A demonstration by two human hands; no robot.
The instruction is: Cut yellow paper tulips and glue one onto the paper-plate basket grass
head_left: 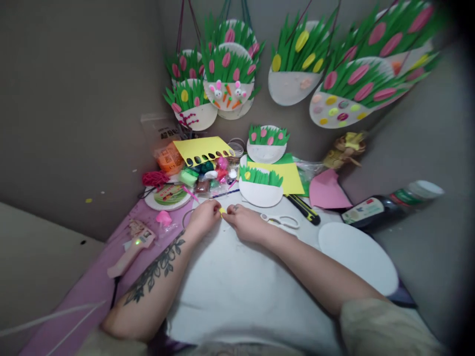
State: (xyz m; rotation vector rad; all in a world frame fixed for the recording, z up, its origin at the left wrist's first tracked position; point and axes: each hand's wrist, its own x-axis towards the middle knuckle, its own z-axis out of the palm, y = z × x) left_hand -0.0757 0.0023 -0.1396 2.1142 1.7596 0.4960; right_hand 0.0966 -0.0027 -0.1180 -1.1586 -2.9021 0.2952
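Both hands meet over the white work surface (pixel 237 291), with a small yellow paper piece (pixel 222 211) between them. My left hand (pixel 208 213) pinches its left side with closed fingers. On the other side, the fingertips of my right hand (pixel 241 220) are closed on the same piece. Just behind the hands stands a half-plate pocket (pixel 261 194) with green paper grass and one yellow flower. White scissors (pixel 284 221) lie to the right of my right hand, partly hidden by it.
A pink glue gun (pixel 129 249) lies at the left and a white oval plate (pixel 358 257) at the right. Behind are a cutter (pixel 303 210), a dark bottle (pixel 386 207), yellow card (pixel 202 150) and bagged clay (pixel 189 176). Decorated plates (pixel 297 88) hang on the wall.
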